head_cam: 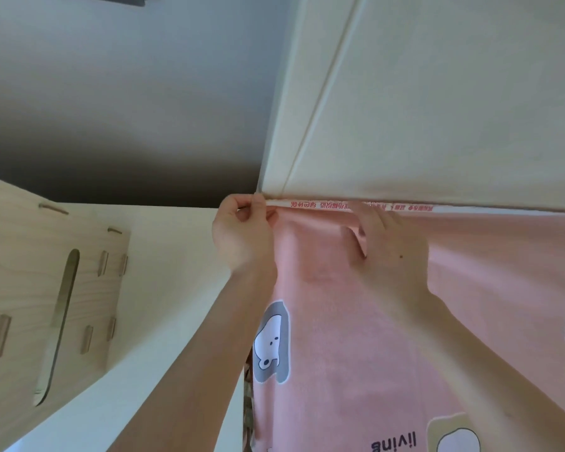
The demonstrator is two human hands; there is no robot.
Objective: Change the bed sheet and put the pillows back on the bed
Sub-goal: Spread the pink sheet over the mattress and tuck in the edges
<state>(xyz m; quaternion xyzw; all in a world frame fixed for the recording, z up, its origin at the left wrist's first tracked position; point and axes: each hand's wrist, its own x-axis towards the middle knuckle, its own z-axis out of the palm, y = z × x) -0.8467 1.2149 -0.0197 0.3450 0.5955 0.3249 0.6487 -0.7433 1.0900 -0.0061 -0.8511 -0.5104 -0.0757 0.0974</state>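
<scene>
The pink bed sheet (356, 321) fills the lower right of the frame, printed with grey-and-white bear figures (271, 344) and dark upside-down lettering (393, 443) near the bottom edge. Its top edge is a white selvedge strip (313, 204) with red print, running straight across the middle of the frame, right against the lower edge of a cream panel (437, 109) that takes up the upper right.

The left hand (242, 233) is at the centre, fingers curled, pinching the sheet's left corner at the end of the selvedge strip. The right hand (392, 249), just to its right, grips the same edge; its fingertips reach the strip, its thumb presses into a fold of pink fabric below; the cloth between the two hands is drawn fairly taut. Both bare forearms rise from the bottom of the frame.

A grey wall (111, 93) fills the upper left; at the left edge a pale plywood box (46, 288) with slots and tab joints stands on a white surface (163, 256).
</scene>
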